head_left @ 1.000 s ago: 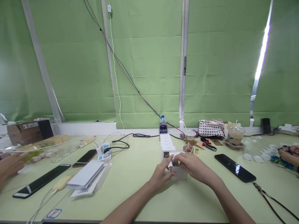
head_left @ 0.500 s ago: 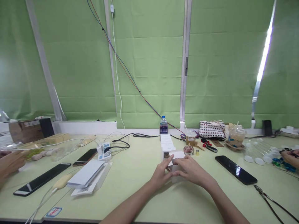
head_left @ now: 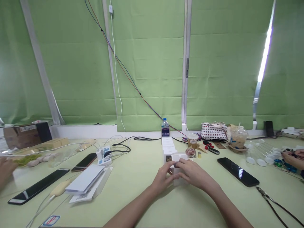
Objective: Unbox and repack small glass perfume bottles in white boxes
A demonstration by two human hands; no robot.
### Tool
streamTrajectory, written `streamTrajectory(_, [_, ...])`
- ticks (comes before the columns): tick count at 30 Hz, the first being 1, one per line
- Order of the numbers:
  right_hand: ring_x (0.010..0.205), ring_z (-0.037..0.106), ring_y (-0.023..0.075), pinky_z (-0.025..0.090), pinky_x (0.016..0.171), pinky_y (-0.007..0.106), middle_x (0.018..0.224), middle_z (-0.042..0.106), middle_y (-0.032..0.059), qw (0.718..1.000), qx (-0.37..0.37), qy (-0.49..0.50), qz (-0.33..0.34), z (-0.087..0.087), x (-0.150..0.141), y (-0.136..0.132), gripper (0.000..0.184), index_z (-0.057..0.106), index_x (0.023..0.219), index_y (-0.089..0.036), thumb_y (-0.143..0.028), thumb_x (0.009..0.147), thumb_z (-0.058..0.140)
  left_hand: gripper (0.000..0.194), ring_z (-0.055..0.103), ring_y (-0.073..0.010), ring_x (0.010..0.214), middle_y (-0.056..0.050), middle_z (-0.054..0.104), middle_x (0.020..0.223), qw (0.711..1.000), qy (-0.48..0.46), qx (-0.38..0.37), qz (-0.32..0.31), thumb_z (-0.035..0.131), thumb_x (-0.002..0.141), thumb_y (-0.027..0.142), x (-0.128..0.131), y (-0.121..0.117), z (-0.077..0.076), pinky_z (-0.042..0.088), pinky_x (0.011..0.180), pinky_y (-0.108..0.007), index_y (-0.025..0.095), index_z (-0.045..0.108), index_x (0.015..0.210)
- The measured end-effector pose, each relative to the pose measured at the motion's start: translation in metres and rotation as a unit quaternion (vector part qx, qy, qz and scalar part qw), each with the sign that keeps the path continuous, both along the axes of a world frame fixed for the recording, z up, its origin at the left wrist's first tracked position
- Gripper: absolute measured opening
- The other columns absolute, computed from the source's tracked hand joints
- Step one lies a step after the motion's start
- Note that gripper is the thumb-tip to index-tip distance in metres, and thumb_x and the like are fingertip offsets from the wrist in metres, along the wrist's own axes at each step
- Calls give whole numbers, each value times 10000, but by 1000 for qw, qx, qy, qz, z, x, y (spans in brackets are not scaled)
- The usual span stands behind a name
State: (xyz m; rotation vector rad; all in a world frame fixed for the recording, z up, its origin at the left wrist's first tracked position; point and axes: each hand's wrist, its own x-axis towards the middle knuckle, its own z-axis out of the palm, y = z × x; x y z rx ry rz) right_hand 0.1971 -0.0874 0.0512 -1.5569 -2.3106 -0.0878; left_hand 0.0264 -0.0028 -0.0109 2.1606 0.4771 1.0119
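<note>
Both of my hands are closed around a small white box (head_left: 177, 181) at the front of a row of white boxes (head_left: 168, 145). My left hand (head_left: 161, 180) grips its left side, with thumb and fingers bent. My right hand (head_left: 196, 174) lies over its right side, fingers curled across the top edge and thumb at the front. The fingertips of the two hands meet near the box's upper edge, where a white flap stands up. Much of the box is hidden by my fingers.
A black phone (head_left: 238, 171) and pliers (head_left: 267, 194) lie right; a drink cup (head_left: 193, 141) and small dish (head_left: 190, 152) stand behind. Folded white papers (head_left: 85, 179), a power strip (head_left: 104, 155) and phones are left. Other people's hands show at both edges.
My hands stay on the box with only small finger shifts, and its white flap looks more upright. The view has turned slightly right. The other person's hand at far left has moved outward.
</note>
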Motion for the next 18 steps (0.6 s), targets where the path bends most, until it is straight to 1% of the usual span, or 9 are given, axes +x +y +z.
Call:
streamTrajectory(2, [884,581,210,414,740,308,1011,608,42,1000,2,7,11,0,0,-1,194,578,1065,-224,-228,904,471,415,608,-162,859,-55,608,1163,1000,0,-1,4,635,803,351,0,-2,2,528,778,-313,229,526,1185])
streamTrajectory(6, [919,583,213,415,782,319,1033,618,44,1000,6,16,17,-2,-1,-2,237,571,1116,-232,-216,900,474,382,598,-178,922,-56,610,1141,1000,1,1,3,643,799,370,0,-2,3,525,774,-302,218,545,1136])
streamTrajectory(8, [918,585,213,418,785,323,1026,621,51,1000,12,12,15,-2,-2,-2,252,569,1129,-228,-202,898,471,378,598,-177,918,-57,610,1137,1000,4,1,4,640,801,378,0,-2,3,523,780,-306,215,545,1130])
streamTrajectory(14, [946,560,243,415,825,376,970,651,67,998,61,-25,9,1,-4,-4,148,607,991,-194,-192,878,512,381,591,-189,933,-58,615,1119,1000,6,6,5,644,791,353,0,-2,2,517,777,-312,216,540,1132])
streamTrajectory(18, [915,555,233,435,790,372,961,641,53,996,77,-39,4,3,-5,-5,150,595,1005,-203,-195,864,544,379,590,-183,923,-56,607,1139,1000,0,11,3,646,782,307,1,0,0,514,784,-309,219,540,1135])
